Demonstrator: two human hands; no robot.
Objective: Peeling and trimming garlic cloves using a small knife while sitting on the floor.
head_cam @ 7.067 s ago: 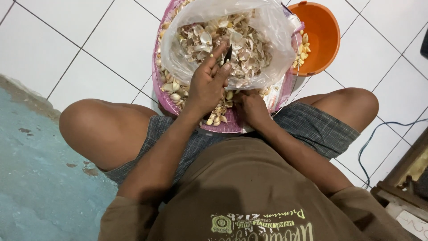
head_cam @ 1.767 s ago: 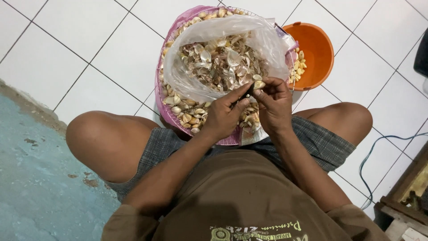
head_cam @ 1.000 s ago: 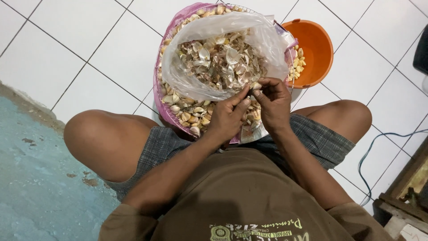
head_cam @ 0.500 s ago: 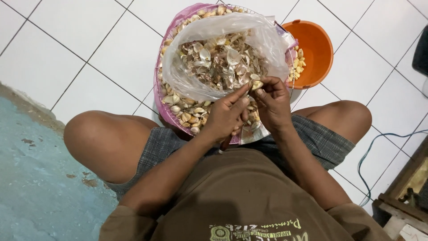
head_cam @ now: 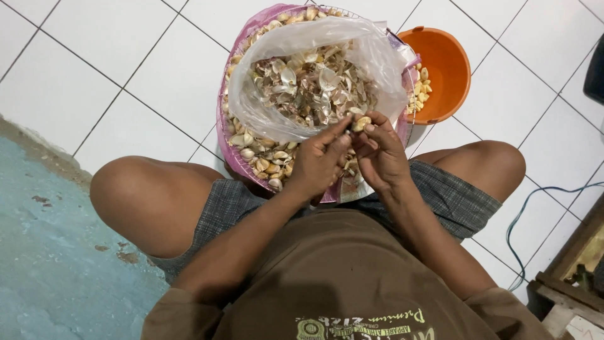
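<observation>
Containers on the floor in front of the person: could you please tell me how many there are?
2. The pink basket sits between the knees, holding a clear plastic bag of peelings. The orange bowl stands just beyond it on the right. Others may lie outside the picture.

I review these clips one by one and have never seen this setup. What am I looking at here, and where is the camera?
There is no machine: a person sits on a tiled floor, and the one camera is worn on their head, looking down at their own lap and hands. Between the knees stands a pink basket of pale cloves, with a clear bag of papery skins lying on top. Beside it is an orange bowl holding a few peeled pieces. The left hand and right hand meet over the basket, pinching one small clove between the fingertips.
</observation>
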